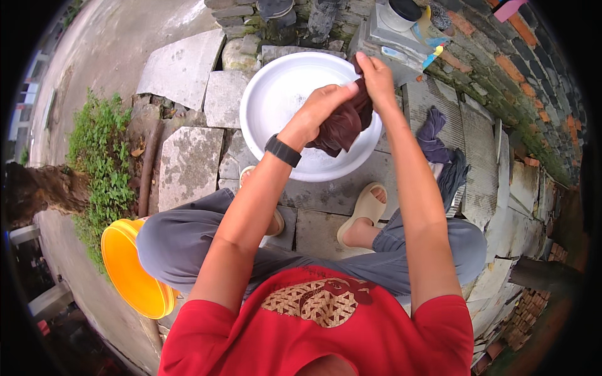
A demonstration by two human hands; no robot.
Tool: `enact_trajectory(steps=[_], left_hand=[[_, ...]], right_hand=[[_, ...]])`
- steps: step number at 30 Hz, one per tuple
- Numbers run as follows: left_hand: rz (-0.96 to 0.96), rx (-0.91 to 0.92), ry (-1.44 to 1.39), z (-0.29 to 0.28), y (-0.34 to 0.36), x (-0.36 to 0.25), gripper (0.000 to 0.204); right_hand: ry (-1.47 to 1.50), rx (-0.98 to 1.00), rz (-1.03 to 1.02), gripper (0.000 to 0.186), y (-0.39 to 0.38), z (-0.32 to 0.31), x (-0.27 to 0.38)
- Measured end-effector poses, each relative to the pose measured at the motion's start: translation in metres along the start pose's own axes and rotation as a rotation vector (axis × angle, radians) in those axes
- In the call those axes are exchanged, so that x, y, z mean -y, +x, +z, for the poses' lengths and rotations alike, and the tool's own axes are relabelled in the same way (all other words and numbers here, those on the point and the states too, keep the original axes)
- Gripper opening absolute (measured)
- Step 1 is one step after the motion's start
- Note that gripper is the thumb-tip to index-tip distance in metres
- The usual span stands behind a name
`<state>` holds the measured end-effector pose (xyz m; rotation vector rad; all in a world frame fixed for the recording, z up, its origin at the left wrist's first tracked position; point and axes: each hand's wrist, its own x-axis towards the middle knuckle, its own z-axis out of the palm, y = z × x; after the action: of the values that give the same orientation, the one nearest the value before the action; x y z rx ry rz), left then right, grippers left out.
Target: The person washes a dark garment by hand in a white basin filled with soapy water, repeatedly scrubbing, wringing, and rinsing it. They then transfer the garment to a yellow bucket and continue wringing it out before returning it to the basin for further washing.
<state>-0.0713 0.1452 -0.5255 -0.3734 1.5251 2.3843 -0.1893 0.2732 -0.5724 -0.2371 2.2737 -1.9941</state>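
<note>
My left hand (323, 106) and my right hand (376, 81) grip a dark maroon cloth (338, 128) over the right side of a wide white basin (249, 103). The right hand is higher, at the cloth's upper end, while the left hand holds it further down. The cloth bunches and hangs below my fingers. The basin's inside is pale and partly hidden by the cloth and my hands.
A yellow bucket (135, 294) stands by my left knee. Dark clothes (431, 135) lie on ridged slabs at right. A block (392, 56) with containers is beside the brick wall (514, 75). Plants (100, 150), a pipe (149, 166) and a trunk (44, 191) are at left.
</note>
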Motion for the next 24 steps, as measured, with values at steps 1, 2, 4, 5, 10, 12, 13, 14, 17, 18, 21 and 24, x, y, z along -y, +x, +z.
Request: enact_trajectory(steps=[1,2,4,5,10,12,13,14,17,18,21,24], left_hand=[[0.137,-0.007,0.388,-0.011,0.005,0.002,0.047],[0.478,-0.141,0.92,-0.032,0.015,0.012,0.063],[0.394,-0.314,1.275,-0.035,0.008,0.004,0.066],[0.406,-0.351,1.358,-0.048,0.01,0.004,0.06],[0.154,-0.329,0.799,-0.122,0.015,-0.001,0.022],[0.124,-0.343,0.249,-0.125,0.0,-0.015,0.023],[0.08,-0.204,0.248,-0.153,0.008,-0.012,0.023],[0.111,-0.242,0.262,-0.148,0.007,-0.015,0.023],[0.288,-0.358,0.164,-0.127,0.01,-0.015,0.026],[0.284,-0.34,0.107,-0.119,0.011,-0.015,0.028],[0.28,-0.296,0.114,-0.098,0.008,-0.021,0.042],[0.382,-0.248,0.509,-0.081,0.002,-0.022,0.052]], right_hand=[[0.12,0.063,0.058,0.032,-0.001,-0.003,0.016],[0.239,0.134,0.12,0.033,-0.005,-0.006,0.042],[0.312,0.172,0.199,0.032,0.002,-0.029,0.052],[0.319,0.161,0.214,0.033,0.002,-0.034,0.058],[0.137,0.319,0.153,0.043,0.009,-0.078,0.052],[-0.02,0.445,0.144,0.047,0.009,-0.092,0.048],[-0.144,0.485,0.131,0.053,0.009,-0.095,0.047],[-0.264,0.509,0.092,0.058,0.008,-0.097,0.044],[-0.494,0.739,0.181,0.047,0.006,-0.091,0.045],[-0.486,0.737,0.206,0.045,0.008,-0.091,0.041],[-0.379,0.673,0.215,0.036,0.013,-0.088,0.022],[-0.183,0.55,0.212,0.03,0.007,-0.067,0.022]])
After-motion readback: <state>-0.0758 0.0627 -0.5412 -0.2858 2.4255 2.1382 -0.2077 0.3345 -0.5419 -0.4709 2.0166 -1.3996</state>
